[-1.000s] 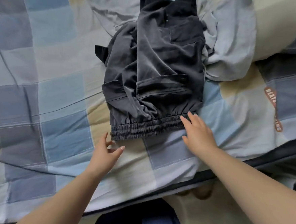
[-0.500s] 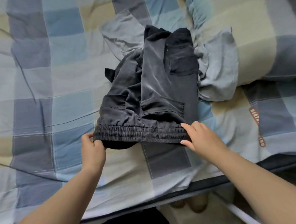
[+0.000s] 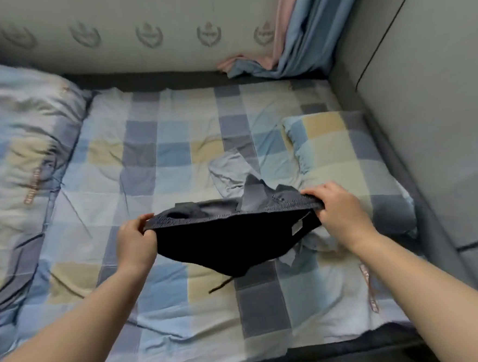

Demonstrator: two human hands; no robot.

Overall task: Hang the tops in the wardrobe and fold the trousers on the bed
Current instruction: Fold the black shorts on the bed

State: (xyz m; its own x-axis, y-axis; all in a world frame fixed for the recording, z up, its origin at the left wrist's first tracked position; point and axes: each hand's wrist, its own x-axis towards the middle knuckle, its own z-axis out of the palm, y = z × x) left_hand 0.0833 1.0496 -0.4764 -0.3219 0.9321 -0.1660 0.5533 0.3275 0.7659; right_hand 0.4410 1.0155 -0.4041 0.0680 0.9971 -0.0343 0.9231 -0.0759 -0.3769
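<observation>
Head view: my left hand and right hand grip the waistband of the dark trousers, lifted at centre, unfolded; grey garment at 12 o'clock unsorted, wardrobe unseen.

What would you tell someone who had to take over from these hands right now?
Left hand: grips the left end of the dark trousers' elastic waistband.
Right hand: grips the right end of the same waistband.
The trousers are lifted above the checked bed sheet, hanging loose, a drawstring dangling below.
A light grey garment lies crumpled on the bed behind them, beside the checked pillow.
Done: trousers picked up. No wardrobe in view.
Left: lay the trousers flat, fold them, then deal with the grey garment.
</observation>
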